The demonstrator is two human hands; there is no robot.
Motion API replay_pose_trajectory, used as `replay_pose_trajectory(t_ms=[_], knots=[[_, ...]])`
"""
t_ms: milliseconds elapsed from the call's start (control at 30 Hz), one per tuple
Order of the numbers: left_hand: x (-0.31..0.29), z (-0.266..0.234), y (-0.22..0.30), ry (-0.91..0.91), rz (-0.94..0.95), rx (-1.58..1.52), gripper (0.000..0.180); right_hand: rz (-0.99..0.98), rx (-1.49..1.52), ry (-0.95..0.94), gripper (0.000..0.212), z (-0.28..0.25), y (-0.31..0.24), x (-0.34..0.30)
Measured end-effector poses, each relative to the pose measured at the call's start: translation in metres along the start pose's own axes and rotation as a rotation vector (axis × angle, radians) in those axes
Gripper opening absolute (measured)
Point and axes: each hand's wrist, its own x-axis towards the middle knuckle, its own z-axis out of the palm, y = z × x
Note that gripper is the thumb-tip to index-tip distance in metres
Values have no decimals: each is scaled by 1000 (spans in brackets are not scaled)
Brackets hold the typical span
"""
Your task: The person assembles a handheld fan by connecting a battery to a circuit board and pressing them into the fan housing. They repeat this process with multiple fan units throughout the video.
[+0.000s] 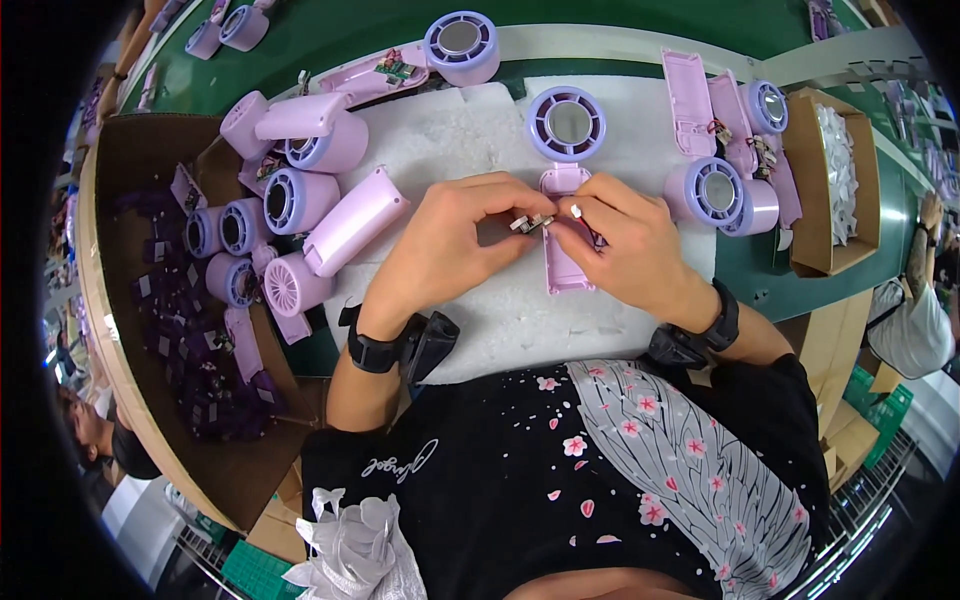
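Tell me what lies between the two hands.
Head view: between the left hand and right hand is a small electronic part, with a pink fan-handle shell beneath.

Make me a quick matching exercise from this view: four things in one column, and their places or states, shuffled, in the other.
Things
1. Left hand
2. Middle fan head
3. Small box
4. Large box

Places or states
A. At the left, with dark purple parts inside
B. At the right, filled with white pieces
C. Pinching a small metallic part
D. Over the white foam, just beyond both hands

Pairs: 1-C, 2-D, 3-B, 4-A
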Motion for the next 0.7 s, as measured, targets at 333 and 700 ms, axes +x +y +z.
replay_pose_trajectory(t_ms=[333,700], knots=[[1,0,-9,66,264,208,32,33,48,-70,14,-2,4,3],[0,12,0,93,251,229,23,-5,19,-122,11,-4,2,5]])
